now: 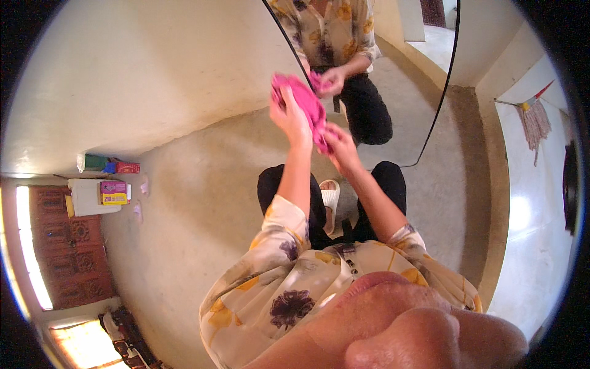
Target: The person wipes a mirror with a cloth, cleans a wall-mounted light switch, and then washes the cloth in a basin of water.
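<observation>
A bright pink cloth [305, 104] is stretched between my two hands in front of a tall mirror. My left hand [291, 117] grips its upper part, with the thumb laid over the fabric. At the cloth's lower end, the fingers of my right hand [340, 145] pinch a gathered edge. The cloth looks slightly blurred, and its exact kind cannot be told. Behind it stands the mirror [417, 115] with a thin black frame, reflecting my patterned shirt, a hand and part of the pink cloth.
Below my hands, a white slide sandal [329, 198] is on my foot on the concrete floor [184, 203]. Boxes [114, 193] and pale pink slippers [138, 211] lie at left, near a carved wooden door [69, 244]. A mop [534, 120] hangs at right.
</observation>
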Demonstrator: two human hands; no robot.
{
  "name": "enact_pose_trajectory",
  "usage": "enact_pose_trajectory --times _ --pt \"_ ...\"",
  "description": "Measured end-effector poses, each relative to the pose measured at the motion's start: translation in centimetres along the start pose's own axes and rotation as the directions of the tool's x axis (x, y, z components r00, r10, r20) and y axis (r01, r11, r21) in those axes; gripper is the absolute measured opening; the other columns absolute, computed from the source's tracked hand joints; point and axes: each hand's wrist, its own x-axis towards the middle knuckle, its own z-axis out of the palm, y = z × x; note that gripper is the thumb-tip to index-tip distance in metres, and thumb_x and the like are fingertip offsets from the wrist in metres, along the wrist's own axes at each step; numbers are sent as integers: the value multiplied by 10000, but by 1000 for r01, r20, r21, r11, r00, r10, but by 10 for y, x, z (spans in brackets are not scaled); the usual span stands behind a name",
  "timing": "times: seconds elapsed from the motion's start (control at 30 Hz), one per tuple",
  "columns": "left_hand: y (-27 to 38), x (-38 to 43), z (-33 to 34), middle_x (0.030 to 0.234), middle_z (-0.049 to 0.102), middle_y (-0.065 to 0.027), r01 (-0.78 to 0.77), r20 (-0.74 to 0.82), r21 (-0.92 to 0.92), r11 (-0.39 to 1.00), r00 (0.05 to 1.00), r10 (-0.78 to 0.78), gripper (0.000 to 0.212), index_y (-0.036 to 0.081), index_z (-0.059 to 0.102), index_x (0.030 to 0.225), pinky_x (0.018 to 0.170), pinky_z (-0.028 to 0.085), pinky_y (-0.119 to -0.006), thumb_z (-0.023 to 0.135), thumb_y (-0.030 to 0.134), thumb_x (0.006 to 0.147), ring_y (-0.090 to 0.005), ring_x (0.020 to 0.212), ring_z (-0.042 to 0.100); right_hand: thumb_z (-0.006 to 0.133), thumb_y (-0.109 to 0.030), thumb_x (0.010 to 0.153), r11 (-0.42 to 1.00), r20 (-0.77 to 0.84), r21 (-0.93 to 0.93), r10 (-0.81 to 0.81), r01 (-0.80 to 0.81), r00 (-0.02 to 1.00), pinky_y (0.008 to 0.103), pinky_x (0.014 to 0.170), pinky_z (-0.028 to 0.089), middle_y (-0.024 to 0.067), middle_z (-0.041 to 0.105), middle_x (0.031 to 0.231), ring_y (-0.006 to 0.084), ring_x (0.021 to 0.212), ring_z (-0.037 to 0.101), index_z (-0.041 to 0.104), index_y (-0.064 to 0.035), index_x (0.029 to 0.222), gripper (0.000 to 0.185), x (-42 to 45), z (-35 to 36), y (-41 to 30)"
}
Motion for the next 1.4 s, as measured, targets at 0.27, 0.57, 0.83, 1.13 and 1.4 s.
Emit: enact_pose_trajectory --times 0.27,0.57,0.83,1.13,1.4 --pt "59 115 73 864 668 -40 -461 206 195 866 882 423 324 -30 694 945 689 471 -334 697 294 946 -126 765 558 696 -168 935 949 62 -85 -299 303 952 237 647 535 -4 671 886 66 729 622 654 -27 1215 316 52 98 -110" --pt "-21 52 30 809 671 -157 -443 300 399 803 890 343 237 -41 647 971 665 492 -395 674 193 939 -249 700 625 650 -108 954 973 -162 -204 -143 109 976 258 655 523 27 681 955 108 802 650 636 -23 1205 265 59 8 -28" --pt "-139 -84 -38 942 607 -254 -226 321 671 706 947 -2 272 -45 579 996 820 456 -523 674 183 880 -460 916 588 616 -57 949 951 -187 -264 114 -162 976 272 643 541 37 668 900 125 721 642 664 -21 1130 191 32 -121 83" --pt "-52 -112 0 849 644 -135 -90 453 461 883 880 -146 333 2 552 1057 713 506 -394 740 206 874 -265 724 634 636 -119 961 992 -482 -62 -129 114 867 320 734 561 70 683 987 176 854 667 609 -43 1168 222 -80 -166 -35" --pt "26 -115 159 948 669 -160 -336 692 -121 934 646 322 224 6 596 1134 754 531 -343 664 48 925 -246 841 665 632 -99 960 486 -273 -138 -856 863 438 346 1002 474 117 640 1194 204 1094 623 484 -18 1393 465 -28 -99 -312"
